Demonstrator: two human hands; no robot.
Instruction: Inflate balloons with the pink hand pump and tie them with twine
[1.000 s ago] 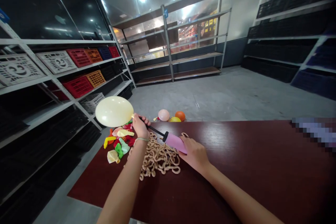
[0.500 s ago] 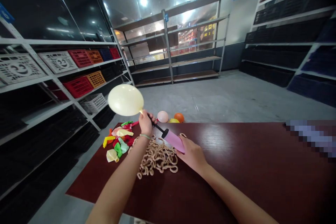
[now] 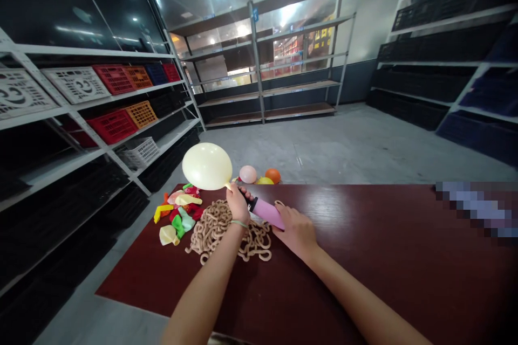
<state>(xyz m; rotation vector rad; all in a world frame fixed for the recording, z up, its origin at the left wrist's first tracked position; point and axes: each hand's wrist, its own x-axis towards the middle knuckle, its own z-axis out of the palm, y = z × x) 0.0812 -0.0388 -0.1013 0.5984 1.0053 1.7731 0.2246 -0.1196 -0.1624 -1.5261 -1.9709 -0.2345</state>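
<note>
A pale yellow inflated balloon (image 3: 207,166) stands out to the left of a hand pump with a pink barrel (image 3: 267,214). My left hand (image 3: 238,204) is closed around the balloon's neck and the pump's black end. The fingers hide the exact joint there. Around the pink barrel, my right hand (image 3: 297,230) is closed. Beneath the hands, a heap of beige twisted cord-like pieces (image 3: 214,223) lies on the dark red table (image 3: 364,259). Limp balloons in several colours (image 3: 180,213) are spread to the left of it.
Inflated balloons, one pink (image 3: 248,174), one orange (image 3: 272,176) and one yellow (image 3: 265,180), are at the table's far edge. Shelves with plastic crates (image 3: 113,126) line the left. A metal rack (image 3: 259,86) stands across the floor. A blurred patch (image 3: 477,207) covers the table's right end.
My left hand has moved right toward my right hand, pushing the black rod into the pink barrel. The balloon moved along with it. The view has shifted slightly.
</note>
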